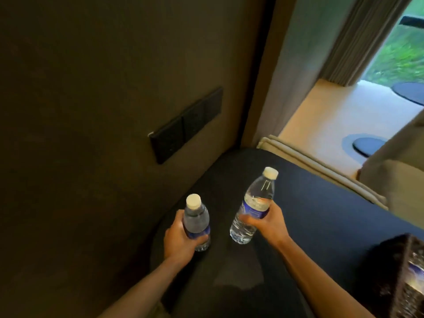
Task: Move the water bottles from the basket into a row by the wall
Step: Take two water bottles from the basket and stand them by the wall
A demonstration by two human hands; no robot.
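My left hand [180, 241] grips a clear water bottle [196, 216] with a white cap and blue label, held upright close to the dark wall [91, 111]. My right hand [267, 222] grips a second water bottle [254, 203] of the same kind, tilted with its cap leaning right, over the dark tabletop [309, 214]. Whether either bottle's base touches the tabletop I cannot tell. At the lower right edge stands a dark woven basket [394, 271] with at least one more bottle [416, 274] inside, partly cut off by the frame.
A black switch panel [185, 125] is set into the wall above the tabletop. Beyond the table's far edge lie a folded beige cloth [321, 166], pale floor [344, 115], a curtain [358, 42] and a window [401, 53].
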